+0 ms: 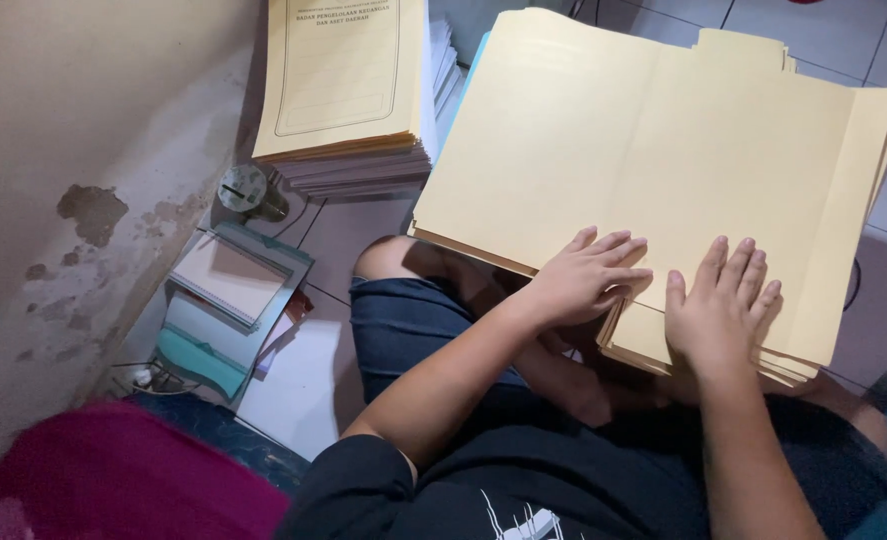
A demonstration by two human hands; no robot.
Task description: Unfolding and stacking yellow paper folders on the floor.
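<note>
Two hands lie flat with fingers spread, gripping nothing, on the near edge of a stack of open manila folders (653, 150) resting across the lap. Left hand (583, 280) presses by the centre fold, right hand (723, 310) just beside it on the right-hand leaf. The folders' long axis runs left to right (tilted down rightward), extending away from both hands.

A framed printed label (337, 62) fronts the top-left yellow folder stack (348, 150).
</note>
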